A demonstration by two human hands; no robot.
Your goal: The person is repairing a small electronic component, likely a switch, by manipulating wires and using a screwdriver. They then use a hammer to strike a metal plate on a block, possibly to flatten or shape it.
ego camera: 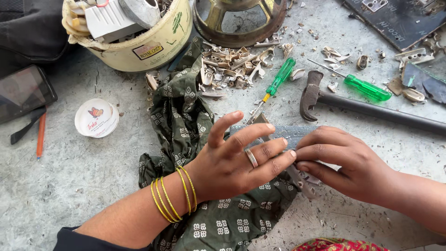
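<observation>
Head view, looking straight down at a gritty concrete floor [69,186]. Both hands meet in the middle over a flat grey block [283,131], looks like a sharpening stone, lying just right of a crumpled green patterned cloth [186,121]. The left hand [237,160], with a ring and yellow bangles [174,193] on the wrist, has its fingers spread a little and laid flat over a thin metal piece [299,179] on the block. The right hand [339,160] has its fingers bunched together, tips pressing the same spot from the right. Can't tell exactly how the piece is gripped, the fingers cover it.

To work like this well, my guess is steady, even downward pressure with fingertips kept back from any edge, and the block kept from sliding on the dusty floor.

Further away: two green-handled screwdrivers [278,79], a claw hammer [362,104], a heap of pale plastic scraps [232,65], and a cream bucket [139,44] of parts far left.
</observation>
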